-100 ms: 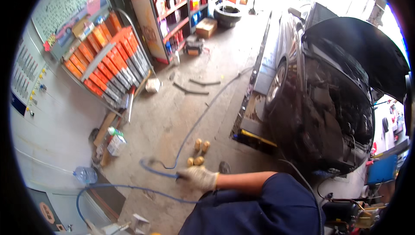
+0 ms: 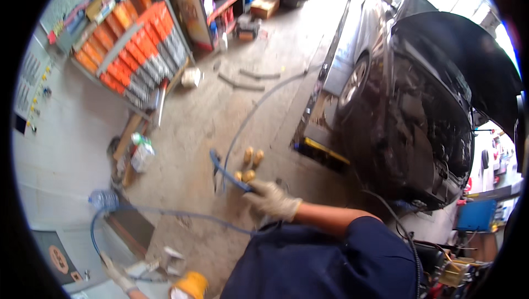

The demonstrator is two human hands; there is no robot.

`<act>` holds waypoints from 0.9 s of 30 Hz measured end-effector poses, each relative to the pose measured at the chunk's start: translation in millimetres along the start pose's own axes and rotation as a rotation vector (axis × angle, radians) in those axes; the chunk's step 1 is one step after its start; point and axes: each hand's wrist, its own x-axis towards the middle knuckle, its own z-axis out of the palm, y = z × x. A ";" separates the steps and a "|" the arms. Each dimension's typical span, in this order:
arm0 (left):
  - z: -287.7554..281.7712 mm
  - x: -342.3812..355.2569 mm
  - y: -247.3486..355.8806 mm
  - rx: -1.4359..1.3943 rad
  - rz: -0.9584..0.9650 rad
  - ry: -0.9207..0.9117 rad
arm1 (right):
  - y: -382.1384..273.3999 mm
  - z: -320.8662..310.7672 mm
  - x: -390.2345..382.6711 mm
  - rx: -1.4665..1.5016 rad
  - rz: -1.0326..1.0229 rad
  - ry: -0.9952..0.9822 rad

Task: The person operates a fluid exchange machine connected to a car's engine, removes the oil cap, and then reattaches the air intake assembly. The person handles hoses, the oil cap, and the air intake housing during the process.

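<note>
Hose swung rightward, right hand closed around it.

Gloved right hand curled, gloved left hand outstretched

I can't make out a single word from here: the whiteboard's writing is blurred, and the dark marks on the pinkish oval sign are too small.
</note>
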 end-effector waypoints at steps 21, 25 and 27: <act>318.6 -207.2 200.3 -0.043 0.320 -0.554 | 23.4 -90.3 -389.4 0.196 -0.221 0.979; 326.7 -301.3 208.1 -0.063 0.402 -0.634 | 40.6 -88.3 -491.8 0.220 -0.434 1.201; 322.8 -339.9 217.0 -0.057 0.418 -0.683 | 40.7 -87.1 -545.5 0.241 -0.517 1.249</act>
